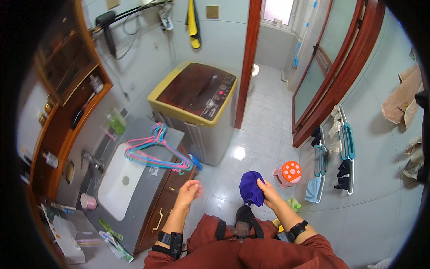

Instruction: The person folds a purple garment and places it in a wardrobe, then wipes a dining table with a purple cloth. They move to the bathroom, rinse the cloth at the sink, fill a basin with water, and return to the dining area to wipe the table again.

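My right hand (pixel 267 194) grips the edge of a bunched purple cloth (pixel 252 188), which hangs in front of me above the tiled floor. To the left, my left hand (pixel 191 192) is raised with bent fingers and holds nothing. Just beyond it, a bundle of pink and blue plastic clothes hangers (pixel 158 153) lies over the edge of the white sink (pixel 116 188) and the grey counter (pixel 144 185).
A top-loading washing machine (pixel 191 97) stands ahead, left of the doorway. A stool with an orange dotted top (pixel 291 171) and a green bottle (pixel 294 204) are at the right. Drying racks (pixel 347 141) with small garments hang on the right wall. Wooden shelves (pixel 74 134) line the left wall.
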The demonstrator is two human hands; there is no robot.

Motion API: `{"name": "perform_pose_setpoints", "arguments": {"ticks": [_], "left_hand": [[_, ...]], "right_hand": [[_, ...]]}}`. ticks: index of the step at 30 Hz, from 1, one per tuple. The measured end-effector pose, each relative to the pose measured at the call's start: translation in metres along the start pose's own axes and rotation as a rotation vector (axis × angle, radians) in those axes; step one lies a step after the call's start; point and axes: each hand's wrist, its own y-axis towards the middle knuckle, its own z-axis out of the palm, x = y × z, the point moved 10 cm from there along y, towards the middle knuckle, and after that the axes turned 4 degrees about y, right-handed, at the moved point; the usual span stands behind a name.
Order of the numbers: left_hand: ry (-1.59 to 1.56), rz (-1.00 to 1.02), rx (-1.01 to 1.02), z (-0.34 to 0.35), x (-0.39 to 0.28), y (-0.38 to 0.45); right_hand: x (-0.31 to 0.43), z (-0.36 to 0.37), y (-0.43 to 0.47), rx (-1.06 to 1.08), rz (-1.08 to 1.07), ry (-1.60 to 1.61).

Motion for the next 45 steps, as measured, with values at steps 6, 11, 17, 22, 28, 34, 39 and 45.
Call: {"name": "perform_pose_setpoints", "arguments": {"ticks": [6,11,17,22,28,34,39,45], "left_hand": [[-0.001,0.014,-0.015,0.1,-0.066,0.096],[0.029,0.018,0.019,0.178,-0.099,0.165],[0.172,0.258,-0.135,0.194,-0.194,0.267],[0.28,0.645,-0.274,0.181,-0.353,0.363],[0.206,0.92,-0.402,0.172,-0.543,0.468],[0.36,1.01,-0.642,0.185,-0.682,0.537],[0.373,0.996,-0.663,0.197,-0.732,0.563],[0.252,1.064,-0.643,0.189,-0.775,0.579]], "right_hand": [[0.105,-0.104,0.051,-0.116,-0.049,0.07],[0.176,-0.166,0.097,-0.091,-0.053,0.055],[0.205,-0.194,0.173,-0.141,-0.021,0.036],[0.25,-0.205,0.234,-0.201,0.02,0.013],[0.346,-0.226,0.289,-0.351,-0.145,0.026],[0.377,-0.233,0.336,-0.391,-0.161,0.043],[0.38,-0.233,0.382,-0.356,-0.039,0.068],[0.442,-0.224,0.441,-0.289,-0.075,-0.006]]}}
